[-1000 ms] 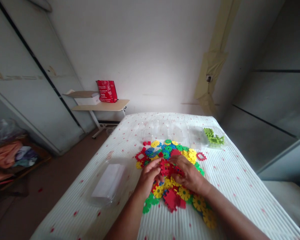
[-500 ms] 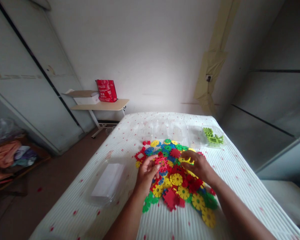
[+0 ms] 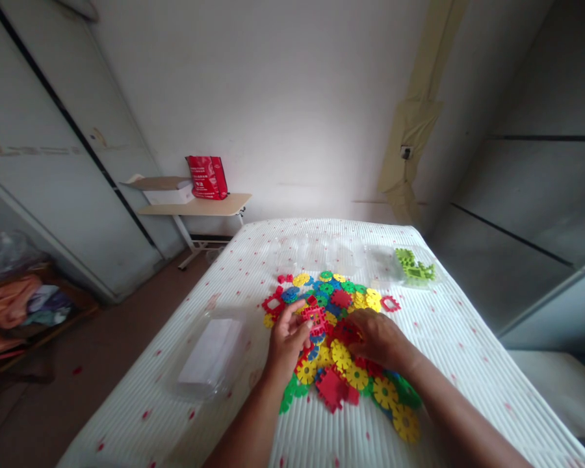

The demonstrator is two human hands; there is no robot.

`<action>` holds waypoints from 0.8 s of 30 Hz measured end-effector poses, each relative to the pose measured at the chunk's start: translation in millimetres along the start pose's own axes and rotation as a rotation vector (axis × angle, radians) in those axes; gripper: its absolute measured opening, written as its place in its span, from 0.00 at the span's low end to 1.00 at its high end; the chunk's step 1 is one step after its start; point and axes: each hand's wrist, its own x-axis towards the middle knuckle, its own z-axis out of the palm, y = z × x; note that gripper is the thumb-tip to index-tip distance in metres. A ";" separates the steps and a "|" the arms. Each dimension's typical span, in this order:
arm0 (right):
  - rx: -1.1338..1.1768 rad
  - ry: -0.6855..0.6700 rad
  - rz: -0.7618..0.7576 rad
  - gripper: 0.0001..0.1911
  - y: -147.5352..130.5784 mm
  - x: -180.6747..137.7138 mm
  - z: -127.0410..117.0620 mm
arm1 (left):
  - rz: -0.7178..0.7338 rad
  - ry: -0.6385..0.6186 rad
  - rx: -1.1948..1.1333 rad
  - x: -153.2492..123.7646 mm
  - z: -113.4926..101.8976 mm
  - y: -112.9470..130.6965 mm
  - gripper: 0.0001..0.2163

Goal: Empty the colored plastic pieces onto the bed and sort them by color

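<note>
My left hand (image 3: 288, 333) is closed on a red square building piece (image 3: 314, 320) with notched edges and holes in its face, raised over the pile. Thumb and fingers pinch it at its left side. Over the middle right of the pile, my right hand (image 3: 377, 337) reaches down with thumb and fingers apart around loose red pieces (image 3: 346, 332); its fingertips are partly hidden. About both hands lie yellow notched discs (image 3: 357, 376), green discs (image 3: 292, 390), blue discs (image 3: 290, 294) and a red square plate (image 3: 331, 388).
A clear tray (image 3: 416, 278) at the far right holds lime-green pieces (image 3: 414, 265). More clear plastic trays (image 3: 316, 252) stand at the back. On the left lies a clear container (image 3: 178, 383) with white paper (image 3: 210, 351). A side table (image 3: 224, 204) bears a red bag (image 3: 208, 177).
My right hand has come down and nearer into the pile, among the red pieces, uncovering yellow discs and a red frame behind it. My left hand holds its red piece nearly still.
</note>
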 end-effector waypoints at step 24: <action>0.124 0.422 -0.450 0.22 -18.4 6.3 18.1 | -0.030 -0.241 0.012 0.2 -8.2 -0.7 0.21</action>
